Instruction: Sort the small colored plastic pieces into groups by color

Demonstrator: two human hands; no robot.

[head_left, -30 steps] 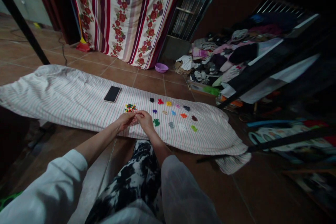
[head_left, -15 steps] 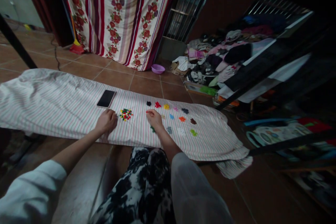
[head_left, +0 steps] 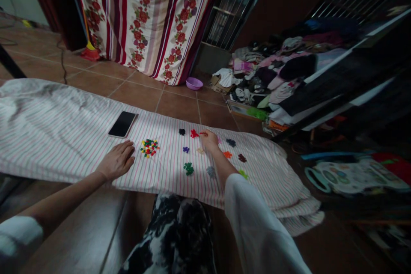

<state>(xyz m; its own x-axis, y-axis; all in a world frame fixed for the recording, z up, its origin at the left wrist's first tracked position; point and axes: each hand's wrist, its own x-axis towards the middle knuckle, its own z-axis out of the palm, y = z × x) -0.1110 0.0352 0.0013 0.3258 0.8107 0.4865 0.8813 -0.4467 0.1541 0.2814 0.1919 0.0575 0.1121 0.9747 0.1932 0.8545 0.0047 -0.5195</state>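
Note:
Small coloured pieces lie on a striped cloth. My left hand rests palm down, fingers spread, beside a mixed pile of red, green and yellow pieces. My right hand is pinched on a small red piece, just right of the red pile. Single-colour piles lie around it: black, purple, beige, green, grey, orange, dark blue, brown and lime. Part of a pink pile shows behind my right hand.
A phone lies on the cloth beyond my left hand. On the tiled floor past the cloth stand a purple basin and a red broom head. Clothes are heaped at the back right, near a striped, flowered curtain.
My right hand has moved right, from left of the piles to beside the red one. My left hand has opened out flatter on the cloth. The view has shifted slightly.

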